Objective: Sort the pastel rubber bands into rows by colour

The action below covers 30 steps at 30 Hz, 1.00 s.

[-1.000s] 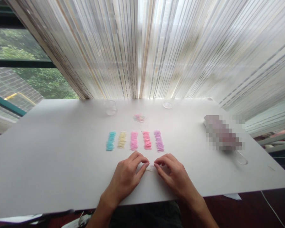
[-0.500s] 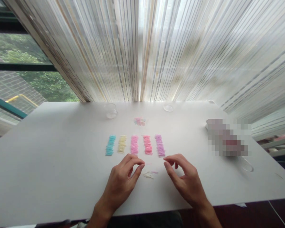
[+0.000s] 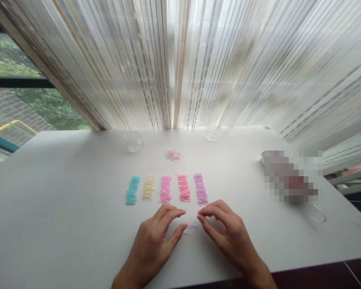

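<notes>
Five short columns of small thin bands lie side by side: turquoise point(image 3: 133, 190), pale yellow point(image 3: 149, 188), pink point(image 3: 165, 189), coral point(image 3: 184, 188) and purple point(image 3: 201, 189). Below the pink column, my left hand point(image 3: 156, 239) has its thumb and index finger apart with nothing seen between them. My right hand point(image 3: 228, 230), below the purple column, has thumb and index fingertips pinched together; whatever is between them is too small to make out. A few whitish and purple pieces point(image 3: 187, 231) lie between the hands, partly hidden. Beyond the columns sits a loose mixed-colour pile point(image 3: 173, 155).
On the white table point(image 3: 78, 224), a clear round container point(image 3: 134, 142) stands at the back left and a clear round lid point(image 3: 211, 137) lies at the back. A blurred-out object point(image 3: 289, 176) with a white loop point(image 3: 318, 213) is at the right. Striped curtains hang behind.
My left fingers have parted from a pinch on a thin pink strand, which no longer shows there. The right thumb and index finger have closed together and moved left. The view has shifted slightly.
</notes>
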Motion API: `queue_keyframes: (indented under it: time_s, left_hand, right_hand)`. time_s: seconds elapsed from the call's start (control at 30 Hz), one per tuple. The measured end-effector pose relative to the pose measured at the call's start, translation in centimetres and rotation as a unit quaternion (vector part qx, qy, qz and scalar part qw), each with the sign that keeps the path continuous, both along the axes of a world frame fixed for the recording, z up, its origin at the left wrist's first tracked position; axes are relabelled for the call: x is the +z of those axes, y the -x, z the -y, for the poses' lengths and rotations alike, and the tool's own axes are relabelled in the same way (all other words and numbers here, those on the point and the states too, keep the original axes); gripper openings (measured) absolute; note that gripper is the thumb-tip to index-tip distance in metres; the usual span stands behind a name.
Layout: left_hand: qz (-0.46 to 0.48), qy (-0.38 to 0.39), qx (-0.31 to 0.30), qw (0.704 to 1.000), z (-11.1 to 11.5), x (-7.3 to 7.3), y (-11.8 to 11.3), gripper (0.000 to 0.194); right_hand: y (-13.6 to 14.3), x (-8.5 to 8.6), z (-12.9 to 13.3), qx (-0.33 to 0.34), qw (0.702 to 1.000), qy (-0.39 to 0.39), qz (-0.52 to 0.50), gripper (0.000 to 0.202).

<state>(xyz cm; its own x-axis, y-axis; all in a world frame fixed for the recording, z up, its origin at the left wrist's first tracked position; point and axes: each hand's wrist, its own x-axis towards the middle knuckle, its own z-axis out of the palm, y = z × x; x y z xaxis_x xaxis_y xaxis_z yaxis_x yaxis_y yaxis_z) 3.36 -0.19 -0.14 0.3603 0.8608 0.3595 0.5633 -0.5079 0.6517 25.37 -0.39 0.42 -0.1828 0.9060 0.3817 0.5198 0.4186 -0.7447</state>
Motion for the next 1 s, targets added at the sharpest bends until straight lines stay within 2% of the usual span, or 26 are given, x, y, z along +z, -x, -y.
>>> queue_keyframes:
  time_s: [0.13, 0.3, 0.47, 0.67, 0.83, 1.0]
  left_hand:
    - [-0.052, -0.052, 0.014, 0.997, 0.4, -0.1, 0.2, 0.019]
    - [-0.081, -0.072, 0.027, 0.994, 1.1, -0.5, 0.8, 0.018]
    - [-0.043, -0.041, 0.047, 0.997, 1.2, -0.6, 1.2, 0.018]
    - [-0.005, -0.026, 0.058, 0.998, 0.5, 0.3, 0.9, 0.016]
    - [0.007, -0.005, 0.022, 1.000, 0.4, 1.0, 0.7, 0.011]
    - [0.025, 0.020, 0.006, 0.999, 1.3, 0.5, 1.4, 0.009]
  right_hand:
    - [-1.5, -0.4, -0.7, -0.050, 0.998, -0.006, 0.026, 0.007]
    - [-1.5, -0.3, -1.0, -0.052, 0.998, 0.004, 0.034, 0.008]
    - [0.2, 0.3, -0.7, -0.021, 1.000, 0.002, 0.024, 0.010]
    - [1.7, 0.7, -0.3, 0.004, 1.000, -0.003, 0.018, 0.011]
    - [2.0, 0.7, 0.4, 0.024, 1.000, -0.016, 0.011, 0.010]
    - [2.1, 0.3, 0.8, 0.041, 0.999, -0.009, 0.016, 0.010]
